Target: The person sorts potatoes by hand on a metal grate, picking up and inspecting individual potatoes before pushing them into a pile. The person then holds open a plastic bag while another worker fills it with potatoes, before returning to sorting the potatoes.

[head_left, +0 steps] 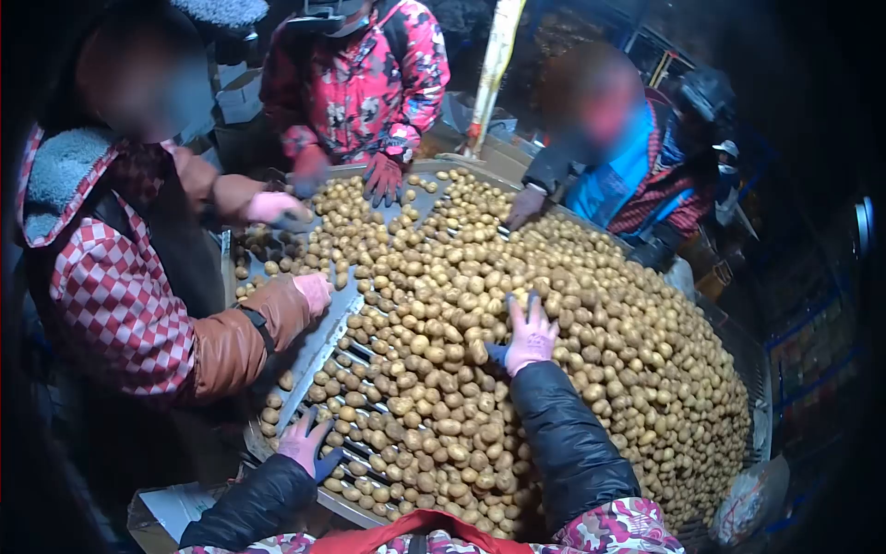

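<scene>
A large heap of small potatoes covers a slatted metal sorting table. My right hand, in a pink glove with dark fingertips, lies on the heap with its fingers spread against the potatoes. Lower down, at the near left edge, my left hand wears a matching glove. Its fingers are apart and touch the slats and a few loose potatoes. Just above it runs a grey metal divider plate, with potatoes on both sides. Neither of my hands is closed around a potato.
Three people stand around the table, their gloved hands among the potatoes: a checked sleeve at left, a pink patterned jacket at the far side, a blue jacket at right. A pale post rises behind; a cardboard box sits lower left.
</scene>
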### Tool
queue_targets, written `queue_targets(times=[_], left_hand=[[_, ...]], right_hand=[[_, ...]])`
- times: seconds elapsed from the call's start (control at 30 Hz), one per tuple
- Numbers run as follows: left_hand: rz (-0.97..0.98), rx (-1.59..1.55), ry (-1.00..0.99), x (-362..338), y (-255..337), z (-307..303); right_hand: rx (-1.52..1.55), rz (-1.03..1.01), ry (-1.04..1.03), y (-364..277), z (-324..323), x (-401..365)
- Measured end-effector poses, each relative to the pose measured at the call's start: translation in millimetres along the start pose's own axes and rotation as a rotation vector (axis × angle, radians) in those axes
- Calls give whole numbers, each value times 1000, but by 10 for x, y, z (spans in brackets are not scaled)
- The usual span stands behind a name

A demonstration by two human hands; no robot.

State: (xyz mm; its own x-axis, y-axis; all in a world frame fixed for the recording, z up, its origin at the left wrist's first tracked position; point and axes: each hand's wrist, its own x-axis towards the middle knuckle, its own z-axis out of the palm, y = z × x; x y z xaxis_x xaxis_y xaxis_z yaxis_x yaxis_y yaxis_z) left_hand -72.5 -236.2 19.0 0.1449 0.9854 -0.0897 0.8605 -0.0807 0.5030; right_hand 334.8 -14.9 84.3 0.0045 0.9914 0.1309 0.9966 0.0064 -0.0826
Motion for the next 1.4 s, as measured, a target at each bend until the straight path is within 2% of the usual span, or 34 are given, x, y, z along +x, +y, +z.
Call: queue_targets(times=[0.1, 0.2, 0.3, 0.33, 0.43, 0.47, 0.5, 0.57, 0.6, 0.63, 0.77, 0.83, 0.9, 0.93, 0.97, 1.1, 1.2, 1.33, 1.4], left_hand=[[12, -17, 82, 4, -63, 54], [45, -19, 113, -13, -57, 17], [43, 6, 112, -12, -26, -25], [40, 15, 114, -21, -44, -7], [34, 35, 128, -5, -25, 35], [46, 51, 130, -11, -14, 10], [47, 63, 124, -9, -10, -13], [30, 22, 134, -3, 15, 16], [48, 54, 149, -2, -8, 59], [50, 71, 173, -7, -23, 119], [-27, 64, 90, 5, 32, 84], [-32, 28, 81, 21, 10, 98], [10, 58, 133, 28, -4, 126], [-5, 49, 139, 22, 15, 127], [-28, 37, 128, 22, 6, 138], [-43, 46, 164, 6, -11, 225], [-62, 14, 159, 17, -19, 242], [-55, 9, 170, -2, -71, 250], [-68, 2, 151, -29, -47, 198]], right_hand=[[222, 72, 45, -64, 78, 453], [141, 26, 76, -198, 249, 878], [118, 113, 9, -352, 354, 1208], [187, 109, -50, -401, 340, 1302], [399, 88, -20, -616, 545, 1487], [612, 82, 7, -660, 638, 1481], [587, 120, -28, -719, 682, 1474], [532, 45, -180, -845, 535, 1335], [531, -79, -165, -847, 680, 1315], [443, -118, -138, -986, 576, 1148], [442, -239, -414, -1387, 392, 780], [295, -380, -375, -1576, 371, 508], [217, -363, -426, -1774, 344, 260], [235, -392, -409, -1813, 371, 141], [201, -436, -479, -1849, 347, 65], [231, -502, -441, -1944, 380, -440], [112, -699, -380, -2096, 347, -928], [46, -847, -363, -2188, 375, -1445], [64, -869, -442, -2118, 268, -1556]])
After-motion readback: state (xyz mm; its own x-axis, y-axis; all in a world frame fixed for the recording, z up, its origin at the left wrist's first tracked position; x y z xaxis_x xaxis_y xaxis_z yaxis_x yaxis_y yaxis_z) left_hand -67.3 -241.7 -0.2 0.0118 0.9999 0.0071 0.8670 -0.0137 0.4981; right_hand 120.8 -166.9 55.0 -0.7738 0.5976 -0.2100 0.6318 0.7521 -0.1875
